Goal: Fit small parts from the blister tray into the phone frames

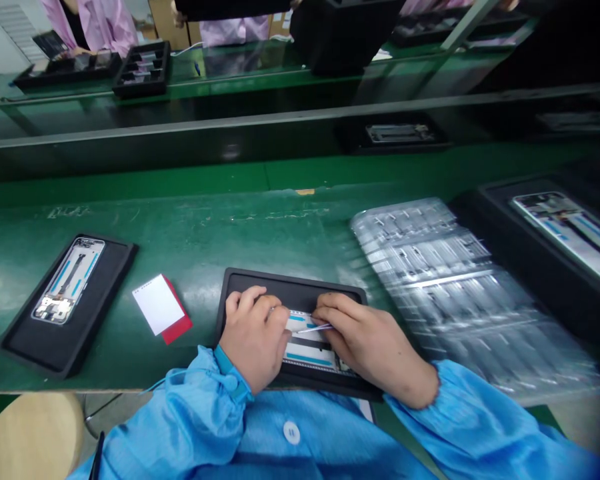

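In front of me a phone frame (307, 355) with blue strips lies in a black tray (290, 279). My left hand (256, 337) is closed, its fingers curled over the left end of the frame, hiding that end. Between the fingers of my right hand (367, 340) are thin metal tweezers (313, 329), pointing left across the frame. Their tips come close to my left fingertips; whether they touch anything there I cannot tell.
To the left, another phone frame (70, 280) sits in a black tray (27, 347), near a white paper pad (159, 305) on a red piece (179, 329). Clear plastic blister trays (460, 287) lie at right, beside another phone frame (570, 230). Beyond the conveyor, people in pink work.
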`<move>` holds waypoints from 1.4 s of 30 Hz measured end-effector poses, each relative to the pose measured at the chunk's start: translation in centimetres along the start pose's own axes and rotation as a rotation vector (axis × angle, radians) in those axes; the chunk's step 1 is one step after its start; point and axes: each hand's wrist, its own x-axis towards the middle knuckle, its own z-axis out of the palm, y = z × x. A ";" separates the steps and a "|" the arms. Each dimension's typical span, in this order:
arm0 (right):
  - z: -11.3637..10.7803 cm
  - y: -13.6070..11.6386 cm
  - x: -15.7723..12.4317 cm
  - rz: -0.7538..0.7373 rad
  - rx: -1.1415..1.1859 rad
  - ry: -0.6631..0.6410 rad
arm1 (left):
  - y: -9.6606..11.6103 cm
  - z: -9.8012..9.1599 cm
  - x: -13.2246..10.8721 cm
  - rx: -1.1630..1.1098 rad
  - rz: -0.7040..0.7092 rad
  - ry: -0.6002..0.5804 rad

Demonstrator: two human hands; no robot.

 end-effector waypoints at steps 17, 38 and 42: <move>0.8 -2.0 -2.5 -0.020 -0.221 0.005 | 0.0 0.0 0.1 0.029 -0.002 -0.004; -1.1 -1.1 -1.9 0.359 0.424 0.251 | 0.1 -0.1 0.0 0.050 0.010 0.010; -0.8 -1.4 -1.7 0.335 0.398 0.230 | 0.1 0.0 -0.1 0.055 0.014 0.015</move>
